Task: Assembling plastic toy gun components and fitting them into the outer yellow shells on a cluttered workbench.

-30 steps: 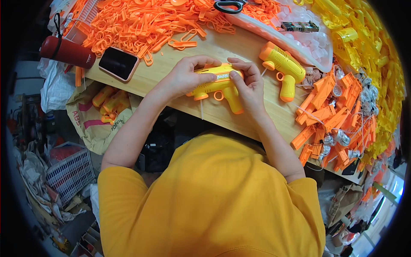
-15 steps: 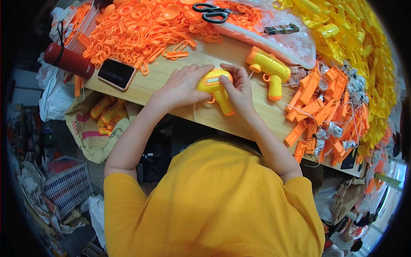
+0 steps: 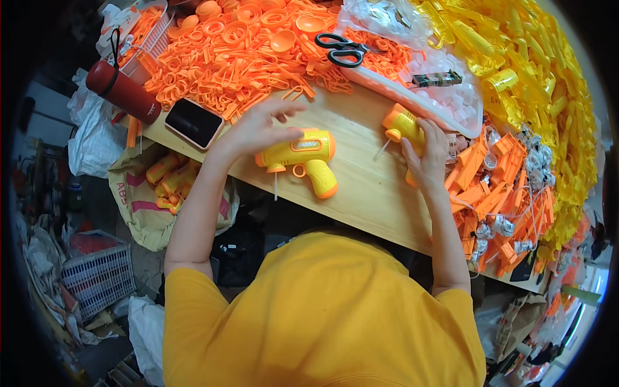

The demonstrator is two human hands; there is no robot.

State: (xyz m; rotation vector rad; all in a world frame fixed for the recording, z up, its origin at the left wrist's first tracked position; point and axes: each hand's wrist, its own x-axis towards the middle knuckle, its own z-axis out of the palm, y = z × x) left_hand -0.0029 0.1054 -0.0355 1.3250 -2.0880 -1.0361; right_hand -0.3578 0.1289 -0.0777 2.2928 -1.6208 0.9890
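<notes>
Head view: on the surface (image 3: 361, 184), your left hand (image 3: 258, 131), loosely spread, is at the left toy gun (image 3: 302, 151), your right hand (image 3: 431, 153) covers the right toy gun (image 3: 403, 120), grip unclear; judged light, stiff, best held by handle (image 3: 320, 178).

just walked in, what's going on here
A person sits or stands at a wooden table, hands on or near two yellow-and-orange toy guns. The left hand, its grip open, is at the top of the nearer toy gun, which lies on the table; whether it touches is unclear. The right hand is on the second toy gun, partly covering it. Loose orange parts and yellow parts are heaped around.
</notes>
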